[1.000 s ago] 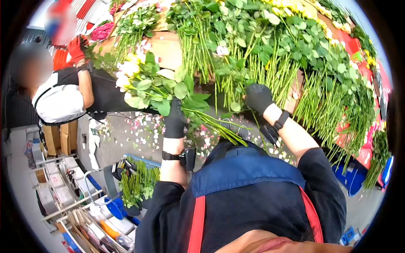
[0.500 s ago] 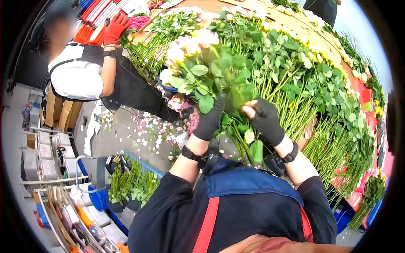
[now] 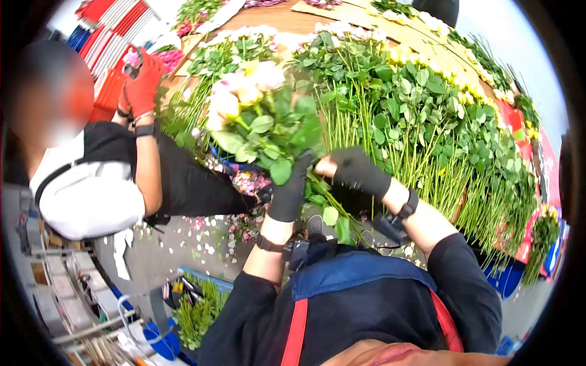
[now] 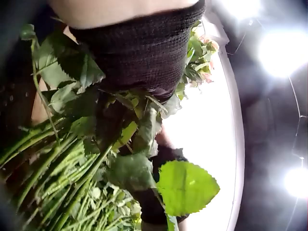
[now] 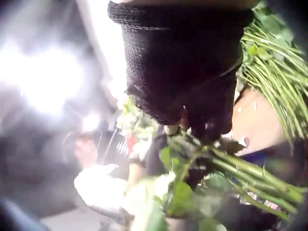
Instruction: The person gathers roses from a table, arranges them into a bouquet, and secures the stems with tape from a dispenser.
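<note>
A bunch of pale pink and cream roses point(image 3: 247, 91) with green leaves tilts up to the left in the head view. Below its leaves the black-gloved left hand point(image 3: 292, 189) grips the stems. Close on its right, the right hand point(image 3: 360, 174) has its bare thumb toward the stems. In the right wrist view the fingers of the right hand point(image 5: 185, 72) curl down at the green stems point(image 5: 260, 178). Leaves partly cover the left hand point(image 4: 139, 53) in the left wrist view, and its fingertips are hidden.
Rows of roses with long stems point(image 3: 427, 134) lie on the table point(image 3: 262, 21). A person in a white shirt point(image 3: 97, 177) and red gloves stands at left. Petals litter the floor point(image 3: 201, 247); a cart point(image 3: 67, 293) and a crate of greenery point(image 3: 201, 311) stand lower left.
The bunch came up and right from beside the table, then slightly left. The right hand moved from the table's stems over to the bunch. The other person appears nearer.
</note>
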Demonstrator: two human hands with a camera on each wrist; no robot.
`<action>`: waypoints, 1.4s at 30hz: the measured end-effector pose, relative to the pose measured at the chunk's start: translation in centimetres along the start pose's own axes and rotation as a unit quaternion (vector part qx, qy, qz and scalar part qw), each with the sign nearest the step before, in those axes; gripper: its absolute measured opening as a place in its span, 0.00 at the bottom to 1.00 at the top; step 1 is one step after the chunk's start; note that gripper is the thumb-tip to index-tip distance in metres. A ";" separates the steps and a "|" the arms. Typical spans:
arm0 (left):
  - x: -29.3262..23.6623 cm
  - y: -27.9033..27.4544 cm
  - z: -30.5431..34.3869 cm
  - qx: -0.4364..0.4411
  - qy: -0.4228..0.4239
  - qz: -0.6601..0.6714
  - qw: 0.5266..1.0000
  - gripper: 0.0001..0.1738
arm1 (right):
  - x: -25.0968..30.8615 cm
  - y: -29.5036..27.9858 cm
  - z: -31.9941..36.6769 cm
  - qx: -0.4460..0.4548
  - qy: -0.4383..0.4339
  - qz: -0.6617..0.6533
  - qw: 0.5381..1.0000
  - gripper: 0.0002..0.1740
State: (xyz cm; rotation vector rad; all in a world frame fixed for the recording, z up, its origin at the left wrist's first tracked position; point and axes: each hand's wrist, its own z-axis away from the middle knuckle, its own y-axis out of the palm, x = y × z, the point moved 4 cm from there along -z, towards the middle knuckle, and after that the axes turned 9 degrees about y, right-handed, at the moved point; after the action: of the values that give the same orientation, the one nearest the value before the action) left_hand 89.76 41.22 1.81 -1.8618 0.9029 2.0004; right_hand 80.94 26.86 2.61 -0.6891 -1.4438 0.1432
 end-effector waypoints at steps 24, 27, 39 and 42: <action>5.1 -1.8 -5.6 0.025 -0.200 0.169 0.965 0.21 | -11.3 -9.1 -4.7 -0.447 0.118 -0.101 0.881 0.06; 5.9 0.2 -4.5 0.049 -0.158 0.148 0.975 0.29 | -3.3 -8.6 0.2 -0.405 0.135 -0.132 0.894 0.08; 7.0 18.4 8.1 0.281 -0.116 0.191 0.933 0.23 | 1.0 -5.9 25.0 -0.404 0.085 0.084 0.907 0.05; 5.3 24.1 14.1 0.342 -0.108 0.220 0.907 0.20 | 1.2 -8.4 32.2 -0.452 0.087 0.082 0.884 0.07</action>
State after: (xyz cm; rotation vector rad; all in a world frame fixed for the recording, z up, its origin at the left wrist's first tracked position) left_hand 63.71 29.91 2.75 -1.0886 1.7812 1.7055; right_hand 48.28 31.85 7.04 -1.5446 -1.2323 -0.4917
